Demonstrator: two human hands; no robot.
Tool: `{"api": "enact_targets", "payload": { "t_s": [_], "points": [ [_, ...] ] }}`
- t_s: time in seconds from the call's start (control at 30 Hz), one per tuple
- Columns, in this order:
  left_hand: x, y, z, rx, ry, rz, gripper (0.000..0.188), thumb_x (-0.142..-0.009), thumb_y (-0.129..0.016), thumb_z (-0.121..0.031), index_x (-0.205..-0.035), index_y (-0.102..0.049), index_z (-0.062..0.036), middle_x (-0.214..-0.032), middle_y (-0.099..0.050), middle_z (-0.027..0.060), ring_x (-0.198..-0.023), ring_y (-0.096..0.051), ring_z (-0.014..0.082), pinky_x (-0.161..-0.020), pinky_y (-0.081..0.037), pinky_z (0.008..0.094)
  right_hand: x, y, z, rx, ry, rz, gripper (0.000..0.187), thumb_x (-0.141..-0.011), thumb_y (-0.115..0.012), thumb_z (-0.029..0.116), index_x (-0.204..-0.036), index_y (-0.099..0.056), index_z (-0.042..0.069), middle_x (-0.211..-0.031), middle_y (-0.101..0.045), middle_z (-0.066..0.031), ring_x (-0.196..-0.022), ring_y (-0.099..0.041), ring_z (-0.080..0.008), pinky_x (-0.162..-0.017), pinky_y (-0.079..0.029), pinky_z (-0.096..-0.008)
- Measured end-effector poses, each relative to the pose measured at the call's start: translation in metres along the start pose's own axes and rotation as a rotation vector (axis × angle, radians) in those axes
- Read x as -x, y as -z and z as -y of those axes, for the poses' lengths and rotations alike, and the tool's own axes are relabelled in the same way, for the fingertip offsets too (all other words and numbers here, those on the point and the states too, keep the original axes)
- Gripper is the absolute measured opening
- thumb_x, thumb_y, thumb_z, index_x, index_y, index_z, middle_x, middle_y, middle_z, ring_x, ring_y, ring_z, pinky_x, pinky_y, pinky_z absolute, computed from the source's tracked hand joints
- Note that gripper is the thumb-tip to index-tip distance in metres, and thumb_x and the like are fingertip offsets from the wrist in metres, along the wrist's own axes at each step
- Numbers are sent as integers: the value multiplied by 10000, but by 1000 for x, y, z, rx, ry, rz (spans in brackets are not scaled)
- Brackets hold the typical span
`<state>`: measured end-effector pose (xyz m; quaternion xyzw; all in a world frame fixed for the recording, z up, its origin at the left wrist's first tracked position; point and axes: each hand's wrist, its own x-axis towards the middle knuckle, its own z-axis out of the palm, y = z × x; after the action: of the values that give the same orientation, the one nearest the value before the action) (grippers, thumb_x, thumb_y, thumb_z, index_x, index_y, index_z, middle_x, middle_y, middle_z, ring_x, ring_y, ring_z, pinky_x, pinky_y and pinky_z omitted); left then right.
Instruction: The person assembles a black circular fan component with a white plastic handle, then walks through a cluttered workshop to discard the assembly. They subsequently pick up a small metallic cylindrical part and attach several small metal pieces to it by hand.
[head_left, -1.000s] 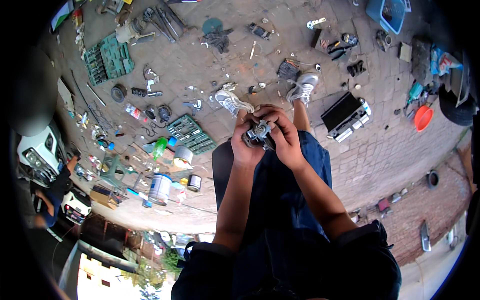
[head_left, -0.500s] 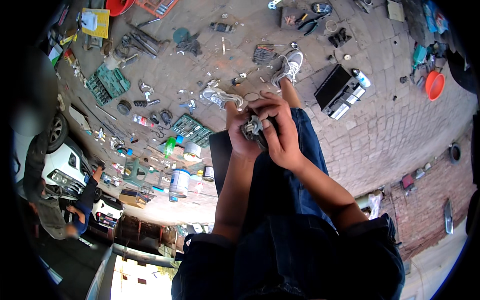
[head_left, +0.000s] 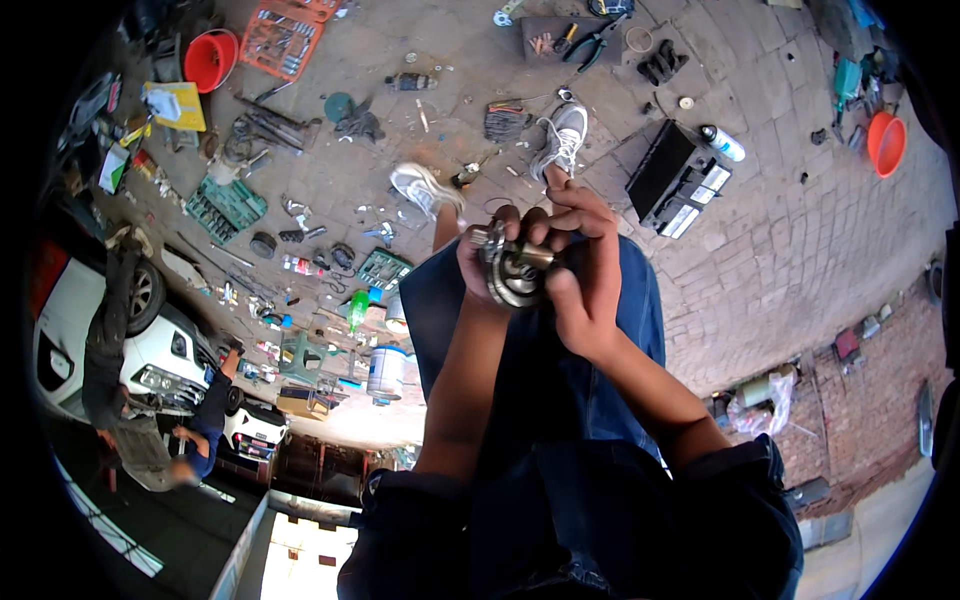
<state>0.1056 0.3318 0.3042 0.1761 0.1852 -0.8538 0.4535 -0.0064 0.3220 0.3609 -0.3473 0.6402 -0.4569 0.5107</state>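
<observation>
A round, shiny metal part (head_left: 514, 288) with a ringed rim and a recessed middle is held above my lap. My left hand (head_left: 474, 268) wraps its left side, fingers curled over the top edge. A short metal cylinder (head_left: 537, 256) points from it toward my right hand (head_left: 592, 262); I cannot tell whether it is fixed to the round part. My right fingers bend over the cylinder's end from above, with the thumb low beside the rim. Fingers hide part of both pieces.
Beyond my feet lie pliers (head_left: 597, 47) on a dark block. A black car battery (head_left: 668, 180) and a spray can (head_left: 723, 143) stand to the right. Green socket cases (head_left: 228, 208), a paint bucket (head_left: 386, 374) and scattered parts cover the left. Another person (head_left: 203, 430) is by a white car (head_left: 150, 350).
The part in my hands has turned: its grey pronged side showed before, its shiny ringed face and cylinder show now. My left leg has swung outward, and the view has shifted slightly.
</observation>
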Motion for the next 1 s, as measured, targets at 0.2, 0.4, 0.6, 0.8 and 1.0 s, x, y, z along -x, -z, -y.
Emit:
{"api": "enact_targets", "payload": {
  "t_s": [0.2,0.4,0.6,0.8,1.0],
  "points": [
    [-22,51,-23,227,136,41,366,-868,-411,-445,-875,-522,-96,-926,-464,92,-940,-422,282,-985,-304,544,-9,-19,-79,-369,-204,-367,323,-944,-351,268,-1089,-436,-8,-1231,-420,-206,-1162,-404,-265,-1002,-262,-387],
    [-27,112,-63,88,170,-132,363,-833,-471,-416,-875,-529,-60,-955,-495,127,-972,-460,309,-1001,-283,549,-55,9,-324,536,-243,-344,260,-750,-641,109,-939,-503,-4,-868,-558,-152,-809,-556,-291,-737,-445,-350],
    [-28,177,-112,-160,228,-221,366,-814,-529,-473,-829,-502,-108,-913,-473,82,-932,-452,273,-985,-329,547,-108,20,-471,1157,-428,-43,467,-689,-657,107,-1111,-457,91,-1114,-457,-169,-977,-508,-368,-811,-458,-424],
    [-30,203,-101,53,97,-193,365,-840,-471,-410,-859,-527,-50,-928,-485,132,-947,-463,304,-989,-318,553,-127,22,-502,1162,-476,3,339,-736,-633,158,-1004,-441,74,-1078,-479,-150,-909,-547,-374,-731,-475,-444],
    [-42,198,-79,84,211,-256,271,-830,-474,-266,-828,-562,-10,-906,-506,156,-953,-480,325,-982,-328,547,-129,45,-496,957,-484,-50,413,-725,-644,213,-1067,-450,86,-1044,-511,-148,-849,-573,-358,-710,-477,-438]
  ]
}}
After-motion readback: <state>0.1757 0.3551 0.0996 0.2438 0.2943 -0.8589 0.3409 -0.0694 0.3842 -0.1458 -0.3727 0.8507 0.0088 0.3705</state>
